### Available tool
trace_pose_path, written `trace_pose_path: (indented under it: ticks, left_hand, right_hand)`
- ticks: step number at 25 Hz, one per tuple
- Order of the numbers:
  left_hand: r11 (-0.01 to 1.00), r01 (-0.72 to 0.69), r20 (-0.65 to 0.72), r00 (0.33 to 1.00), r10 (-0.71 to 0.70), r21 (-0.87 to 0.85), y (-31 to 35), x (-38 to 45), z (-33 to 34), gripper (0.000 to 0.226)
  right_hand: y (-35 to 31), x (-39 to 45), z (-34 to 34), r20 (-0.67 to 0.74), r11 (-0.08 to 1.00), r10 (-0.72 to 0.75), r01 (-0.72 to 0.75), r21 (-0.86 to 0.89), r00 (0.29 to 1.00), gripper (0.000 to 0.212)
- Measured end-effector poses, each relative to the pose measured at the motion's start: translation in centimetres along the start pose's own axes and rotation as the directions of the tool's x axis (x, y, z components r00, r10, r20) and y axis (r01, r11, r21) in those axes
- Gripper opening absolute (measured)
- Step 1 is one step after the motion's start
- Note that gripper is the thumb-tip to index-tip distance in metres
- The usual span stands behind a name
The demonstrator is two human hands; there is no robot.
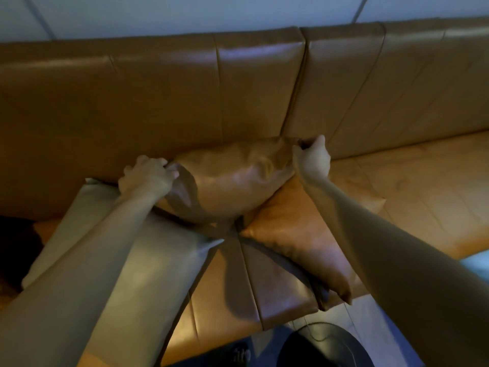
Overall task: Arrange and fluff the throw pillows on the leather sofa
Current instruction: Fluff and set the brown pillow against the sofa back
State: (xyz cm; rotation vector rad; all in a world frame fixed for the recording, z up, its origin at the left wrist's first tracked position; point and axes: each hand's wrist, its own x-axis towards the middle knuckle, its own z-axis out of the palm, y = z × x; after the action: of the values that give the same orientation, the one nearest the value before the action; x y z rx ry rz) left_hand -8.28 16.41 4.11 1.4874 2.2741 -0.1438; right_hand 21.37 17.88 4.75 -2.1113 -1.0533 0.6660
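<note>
A tan leather throw pillow (pixel 227 181) leans against the backrest of the brown leather sofa (pixel 158 102), near the seam between two back cushions. My left hand (pixel 146 176) grips its upper left corner. My right hand (pixel 312 160) pinches its upper right corner. The pillow is creased and puffed between them. A paler, larger pillow (pixel 169 260) lies flat on the seat under my left forearm. A third, orange-tan pillow (pixel 296 239) lies on the seat below my right forearm, its corner hanging over the seat's front edge.
The sofa seat (pixel 412 197) stretches away to the right. A pale wall (pixel 185 11) rises behind the backrest. Below the seat's front edge are a tiled floor (pixel 375 329), my bare foot (pixel 239 354) and a dark round object (pixel 325 348). Something dark sits at the far left (pixel 16 247).
</note>
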Motion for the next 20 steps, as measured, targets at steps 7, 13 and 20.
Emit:
trace_pose_path:
  ticks: [7, 13, 20]
  left_hand:
    - [0.931, -0.320, -0.408, 0.837, 0.366, 0.179, 3.7, 1.2, 4.3, 0.080]
    - [0.844, -0.415, -0.218, 0.838, 0.500, 0.340, 3.1, 1.3, 5.2, 0.118]
    - [0.771, -0.490, -0.202, 0.775, 0.599, 0.406, 3.7, -0.2, 3.1, 0.059]
  right_hand:
    - [0.6, 2.2, 3.2, 0.111, 0.966, -0.218, 0.198, 0.168, 0.970, 0.078]
    - [2.3, 1.8, 4.9, 0.193, 0.860, 0.171, -0.241, 0.449, 0.966, 0.117]
    - [1.8, 0.5, 3.9, 0.184, 0.995, 0.102, -0.104, 0.003, 0.978, 0.058]
